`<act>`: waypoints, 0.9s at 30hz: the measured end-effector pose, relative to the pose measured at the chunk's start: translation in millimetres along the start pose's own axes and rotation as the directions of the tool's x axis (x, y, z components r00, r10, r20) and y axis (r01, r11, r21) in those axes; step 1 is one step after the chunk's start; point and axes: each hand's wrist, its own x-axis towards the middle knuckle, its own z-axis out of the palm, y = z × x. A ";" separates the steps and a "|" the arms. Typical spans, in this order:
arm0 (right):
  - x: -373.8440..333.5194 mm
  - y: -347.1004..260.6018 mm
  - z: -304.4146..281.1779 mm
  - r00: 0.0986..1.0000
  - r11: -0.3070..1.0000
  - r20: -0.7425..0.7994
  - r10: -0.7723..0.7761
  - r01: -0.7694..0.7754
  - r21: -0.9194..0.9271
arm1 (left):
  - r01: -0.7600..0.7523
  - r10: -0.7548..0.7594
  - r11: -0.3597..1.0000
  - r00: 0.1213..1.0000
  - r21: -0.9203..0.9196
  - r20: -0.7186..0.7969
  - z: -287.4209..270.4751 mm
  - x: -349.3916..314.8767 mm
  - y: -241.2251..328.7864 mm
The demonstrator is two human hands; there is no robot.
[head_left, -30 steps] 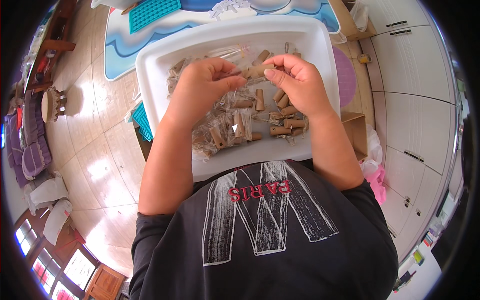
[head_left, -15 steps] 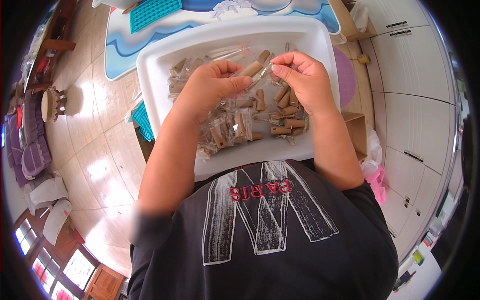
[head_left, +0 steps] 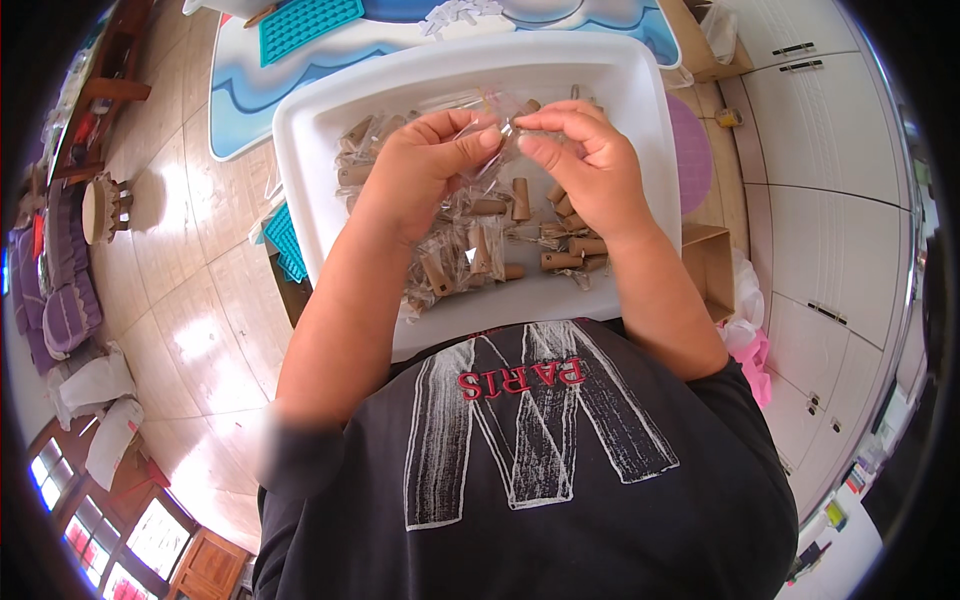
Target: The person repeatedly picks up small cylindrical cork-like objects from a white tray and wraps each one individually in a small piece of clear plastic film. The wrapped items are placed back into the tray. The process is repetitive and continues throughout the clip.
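Above a white plastic tub (head_left: 600,75) both of my hands work close together. My left hand (head_left: 435,165) is closed in a pinch on a small clear plastic bag (head_left: 487,150), which catches the light. The fingers of my right hand (head_left: 590,160) meet the bag's edge in a loose pinch; whether they grip the film or something small beside it is hard to see. Below them in the tub lie loose brown cylinders (head_left: 520,199), and wrapped brown cylinders (head_left: 437,275) are heaped at the near left. My hands hide part of the heap.
Past the tub is a blue-and-white patterned table (head_left: 240,110) with a teal grid tray (head_left: 310,28) and a pile of white strips (head_left: 460,15). Cardboard boxes (head_left: 708,268) stand at the right, before white cabinets (head_left: 830,130). A stool (head_left: 103,208) is at the left.
My right hand has moved left and closer to my left hand. The brown cylinder that showed between the hands is now mostly out of sight, and the clear film shows there instead.
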 end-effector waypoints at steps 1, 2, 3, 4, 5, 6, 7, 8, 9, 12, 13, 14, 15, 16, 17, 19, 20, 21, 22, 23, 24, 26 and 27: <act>-0.5 -2.9 0.6 1.000 1.000 0.022 0.006 -0.007 0.030 | -0.012 0.012 0.999 1.000 -0.046 0.000 0.2 1.6 -2.9; -0.1 -0.2 0.3 1.000 0.999 0.030 0.001 -0.002 0.037 | 0.005 -0.003 0.997 1.000 -0.075 0.028 1.8 1.5 -3.1; 0.8 5.0 -0.3 0.999 0.999 0.037 -0.004 0.003 0.045 | 0.023 -0.017 0.994 0.998 -0.103 0.058 3.6 0.6 -2.7; 1.5 8.2 -0.8 0.999 0.998 0.048 -0.010 0.007 0.055 | 0.041 -0.031 0.991 0.996 -0.130 0.083 4.2 0.0 -2.5; 1.3 7.9 -1.5 0.999 0.997 0.043 0.012 -0.015 0.077 | 0.060 -0.047 0.988 0.995 -0.144 0.093 3.3 -0.1 -2.0; 0.9 7.0 -2.3 0.999 0.994 0.039 0.034 -0.038 0.099 | 0.079 -0.063 0.984 0.993 -0.158 0.103 1.5 -0.3 -1.3; 0.7 6.2 -2.7 0.998 0.991 0.033 0.057 -0.060 0.121 | 0.098 -0.079 0.980 0.990 -0.172 0.115 0.2 -0.3 -0.7; 0.8 5.6 -2.8 0.998 0.989 0.037 0.058 -0.062 0.131 | 0.097 -0.077 0.981 0.989 -0.165 0.126 -0.6 -0.5 -0.7; 1.0 5.1 -2.9 0.997 0.988 0.040 0.059 -0.064 0.140 | 0.097 -0.075 0.982 0.988 -0.159 0.136 -1.4 -0.7 -1.1; 1.3 3.5 -2.8 0.996 0.985 0.057 0.062 -0.070 0.159 | 0.075 -0.052 0.985 0.988 -0.156 0.146 -2.3 0.1 -3.6; 1.6 3.1 -2.5 0.996 0.984 0.064 0.063 -0.073 0.165 | 0.065 -0.042 0.986 0.989 -0.157 0.145 -2.3 0.4 -4.4; 1.2 0.1 -2.1 0.992 0.981 0.074 0.102 -0.112 0.156 | 0.036 -0.018 0.988 0.993 -0.150 0.117 -0.9 -0.3 -4.8; 0.2 -5.0 -1.7 0.987 0.977 0.083 0.140 -0.151 0.147 | 0.007 0.006 0.990 0.996 -0.143 0.088 1.7 -1.8 -5.3; -0.9 -8.4 -1.3 0.980 0.972 0.091 0.179 -0.190 0.138 | -0.021 0.029 0.991 0.998 -0.134 0.061 4.0 -3.0 -5.7; -1.6 -9.4 -0.6 0.980 0.974 0.083 0.182 -0.191 0.119 | -0.027 0.033 0.993 0.998 -0.116 0.051 5.7 -4.1 -5.6; -2.3 -10.7 0.5 0.980 0.978 0.069 0.185 -0.191 0.081 | -0.039 0.042 0.996 0.999 -0.081 0.031 8.1 -5.7 -5.1; -2.4 -9.1 0.6 0.988 0.985 0.059 0.140 -0.145 0.096 | -0.044 0.047 0.995 0.998 -0.088 0.041 8.3 -5.2 -5.5; -2.4 -5.7 1.0 0.994 0.989 0.048 0.095 -0.100 0.110 | -0.048 0.053 0.994 0.997 -0.094 0.052 8.1 -4.4 -6.3; -2.0 -2.6 1.1 0.998 0.991 0.036 0.049 -0.053 0.123 | -0.052 0.058 0.994 0.996 -0.101 0.063 8.4 -3.9 -6.5; -1.3 -0.2 -0.4 0.999 0.995 0.031 0.017 -0.020 0.099 | -0.030 0.037 0.996 0.996 -0.084 0.081 9.0 -4.5 -3.6; -0.5 2.1 -2.9 1.000 0.997 0.026 -0.015 0.013 0.075 | -0.009 0.016 0.998 0.995 -0.066 0.100 10.3 -6.2 1.8; 0.4 3.0 -4.5 0.999 0.998 0.023 -0.042 0.040 0.050 | 0.003 0.003 0.999 0.994 -0.051 0.105 11.4 -7.2 4.4; 0.7 2.5 -4.8 0.999 0.998 0.023 -0.036 0.035 0.048 | -0.006 0.010 0.999 0.995 -0.053 0.094 12.3 -6.7 3.0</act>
